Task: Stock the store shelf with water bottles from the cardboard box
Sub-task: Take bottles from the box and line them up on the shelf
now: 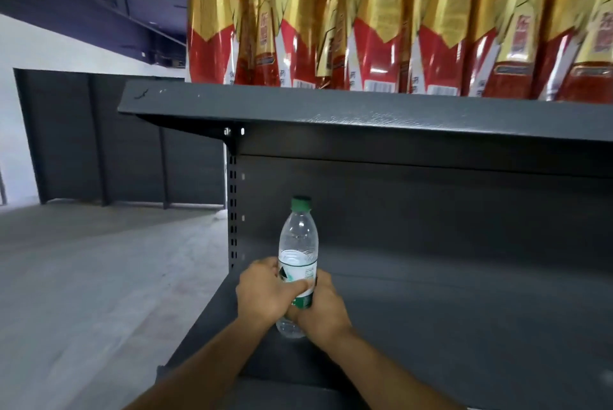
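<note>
Clear plastic water bottle with green cap (298,244) stands upright at the left end of the dark grey metal shelf (464,310) — left hand (262,293) and right hand (320,307) both wrapped around its lower body, beneath a row of gold-and-red labelled bottles (374,21).

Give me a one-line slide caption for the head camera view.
Both hands, left hand and right hand, grip an upright water bottle on the lower shelf.
</note>
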